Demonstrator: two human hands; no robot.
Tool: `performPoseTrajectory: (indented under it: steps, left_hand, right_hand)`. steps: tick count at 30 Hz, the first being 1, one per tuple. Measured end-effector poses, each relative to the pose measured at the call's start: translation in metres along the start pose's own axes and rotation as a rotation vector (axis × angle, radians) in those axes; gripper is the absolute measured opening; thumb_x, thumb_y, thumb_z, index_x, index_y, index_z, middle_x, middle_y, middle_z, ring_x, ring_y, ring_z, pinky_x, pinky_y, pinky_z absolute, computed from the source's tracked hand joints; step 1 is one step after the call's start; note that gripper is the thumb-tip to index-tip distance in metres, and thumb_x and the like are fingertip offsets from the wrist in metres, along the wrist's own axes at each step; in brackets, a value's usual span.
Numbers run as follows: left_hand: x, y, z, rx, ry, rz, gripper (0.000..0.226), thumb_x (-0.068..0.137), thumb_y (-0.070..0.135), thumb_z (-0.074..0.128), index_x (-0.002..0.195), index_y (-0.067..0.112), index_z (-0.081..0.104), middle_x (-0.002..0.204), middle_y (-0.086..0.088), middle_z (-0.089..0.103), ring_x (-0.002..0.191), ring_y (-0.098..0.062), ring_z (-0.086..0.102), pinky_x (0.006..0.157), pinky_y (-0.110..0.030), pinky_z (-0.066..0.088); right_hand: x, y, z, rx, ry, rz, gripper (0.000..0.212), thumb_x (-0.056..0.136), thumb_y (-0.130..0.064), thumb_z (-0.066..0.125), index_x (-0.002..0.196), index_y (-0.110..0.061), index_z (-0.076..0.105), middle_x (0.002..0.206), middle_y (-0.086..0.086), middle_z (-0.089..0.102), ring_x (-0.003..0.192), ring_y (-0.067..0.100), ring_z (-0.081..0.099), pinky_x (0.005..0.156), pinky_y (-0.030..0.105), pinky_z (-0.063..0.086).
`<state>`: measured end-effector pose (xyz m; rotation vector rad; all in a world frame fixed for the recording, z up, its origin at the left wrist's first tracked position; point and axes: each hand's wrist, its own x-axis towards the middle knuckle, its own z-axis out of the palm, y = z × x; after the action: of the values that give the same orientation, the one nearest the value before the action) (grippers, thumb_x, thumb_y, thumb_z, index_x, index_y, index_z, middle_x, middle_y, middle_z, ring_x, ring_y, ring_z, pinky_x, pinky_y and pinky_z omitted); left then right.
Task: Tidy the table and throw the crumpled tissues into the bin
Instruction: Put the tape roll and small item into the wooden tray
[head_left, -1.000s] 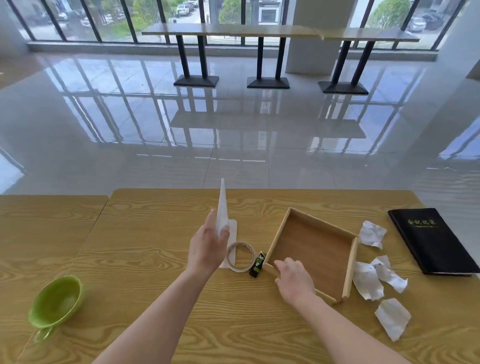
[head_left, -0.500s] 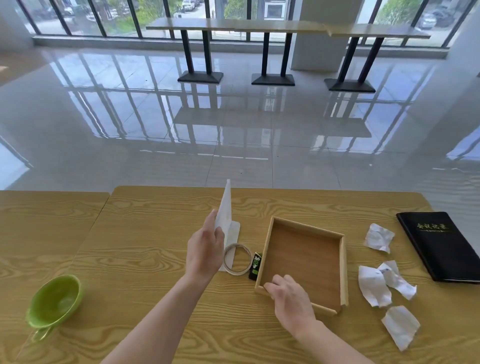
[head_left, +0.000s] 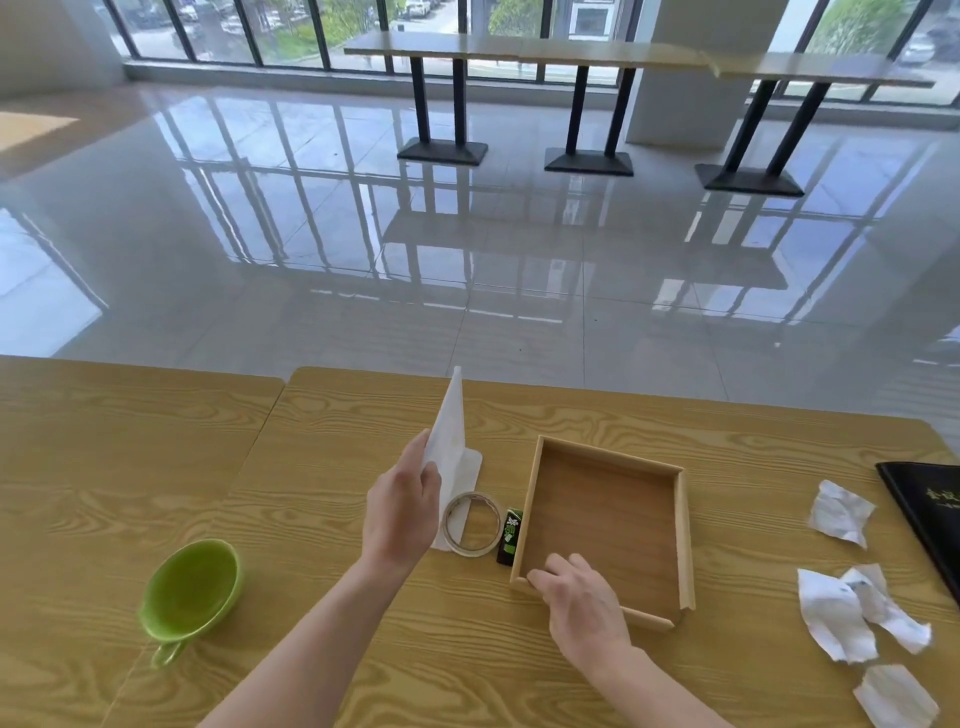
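My left hand (head_left: 402, 506) pinches a white sheet of paper (head_left: 451, 431) and lifts one end up off the wooden table (head_left: 337, 415); the sheet's lower part lies under a roll of clear tape (head_left: 471, 525). My right hand (head_left: 579, 597) grips the near left corner of an empty shallow wooden tray (head_left: 605, 519). A small black and green lighter (head_left: 509, 530) lies between the tape and the tray. Several crumpled white tissues lie at the right: one near the book (head_left: 840, 512), two lower (head_left: 857, 613), one at the bottom edge (head_left: 896, 693). No bin is in view.
A green cup (head_left: 192, 592) with a handle sits at the near left. A black book (head_left: 930, 514) lies at the table's right edge. A seam joins a second table (head_left: 104, 441) on the left. Beyond lie a glossy tiled floor and high tables by the windows.
My right hand has turned the tray so it sits squarer to the table edge, its left side now close to the lighter. My left hand keeps holding the sheet upright.
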<state>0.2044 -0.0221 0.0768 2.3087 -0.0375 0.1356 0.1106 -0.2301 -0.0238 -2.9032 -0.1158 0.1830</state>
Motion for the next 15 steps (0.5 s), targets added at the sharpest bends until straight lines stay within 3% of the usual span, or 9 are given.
performPoseTrajectory:
  steps: [10,15]
  left_hand:
    - [0.027,-0.043,-0.048,0.019,0.041,-0.061,0.043,0.099,0.013,0.041,0.14,0.022,0.049,0.079,0.007,0.067,0.068,-0.006,0.06,0.06,-0.031,0.045]
    - [0.039,-0.061,-0.063,0.021,0.064,-0.073,0.041,0.099,0.013,0.041,0.138,0.022,0.05,0.079,0.006,0.067,0.066,-0.007,0.06,0.056,-0.028,0.043]
  right_hand:
    - [0.047,-0.056,0.007,0.012,-0.022,-0.086,0.044,0.086,0.011,0.045,0.1,-0.024,0.07,0.083,-0.007,0.049,0.078,0.017,0.039,0.062,0.027,0.034]
    - [0.067,-0.077,0.009,0.01,-0.029,-0.1,0.041,0.086,0.011,0.047,0.094,-0.022,0.07,0.079,-0.008,0.044,0.076,0.017,0.04,0.06,0.028,0.035]
